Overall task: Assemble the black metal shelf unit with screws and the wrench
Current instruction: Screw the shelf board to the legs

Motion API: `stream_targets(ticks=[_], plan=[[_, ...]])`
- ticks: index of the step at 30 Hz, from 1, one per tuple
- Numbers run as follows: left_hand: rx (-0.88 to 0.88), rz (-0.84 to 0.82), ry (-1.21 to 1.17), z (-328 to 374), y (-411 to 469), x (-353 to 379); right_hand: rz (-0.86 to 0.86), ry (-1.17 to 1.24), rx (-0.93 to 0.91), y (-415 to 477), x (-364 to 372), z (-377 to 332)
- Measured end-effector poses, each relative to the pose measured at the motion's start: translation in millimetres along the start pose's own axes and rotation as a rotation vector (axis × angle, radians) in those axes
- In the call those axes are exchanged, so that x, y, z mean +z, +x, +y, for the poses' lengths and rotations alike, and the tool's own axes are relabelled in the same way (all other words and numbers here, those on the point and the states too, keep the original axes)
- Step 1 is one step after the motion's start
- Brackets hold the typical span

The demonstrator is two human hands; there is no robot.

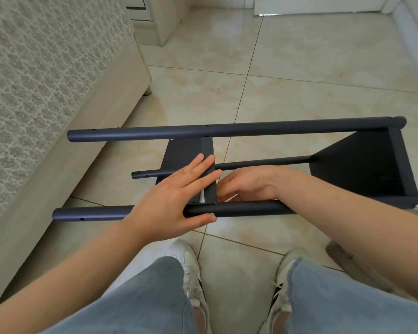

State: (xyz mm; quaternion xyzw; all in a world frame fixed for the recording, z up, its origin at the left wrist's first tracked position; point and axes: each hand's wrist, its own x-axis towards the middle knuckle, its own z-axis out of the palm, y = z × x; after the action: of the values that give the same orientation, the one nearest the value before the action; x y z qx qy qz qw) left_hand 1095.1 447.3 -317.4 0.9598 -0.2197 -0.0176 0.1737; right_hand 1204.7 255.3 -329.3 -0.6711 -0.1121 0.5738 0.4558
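The left hand (176, 201) lies flat, fingers straight, pressing the middle shelf panel (184, 150), thumb against the near pole (246, 209). The right hand (249, 184) curls at the panel's right edge; whether it grips anything cannot be told. The black shelf unit (251, 128) lies sideways on the tiled floor (299, 80), beside the bed (46, 80).

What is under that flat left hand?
The left hand lies on a black shelf panel and the near pole. A white strip shows beside it; the joint beneath the palm is covered.
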Motion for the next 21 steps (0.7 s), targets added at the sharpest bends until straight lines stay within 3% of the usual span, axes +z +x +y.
stream_targets(ticks=[21], plan=[[0.01,0.02,-0.02,-1.6,2.2,-0.2,-0.039,-0.013,0.032,-0.8,-1.2,-4.1]])
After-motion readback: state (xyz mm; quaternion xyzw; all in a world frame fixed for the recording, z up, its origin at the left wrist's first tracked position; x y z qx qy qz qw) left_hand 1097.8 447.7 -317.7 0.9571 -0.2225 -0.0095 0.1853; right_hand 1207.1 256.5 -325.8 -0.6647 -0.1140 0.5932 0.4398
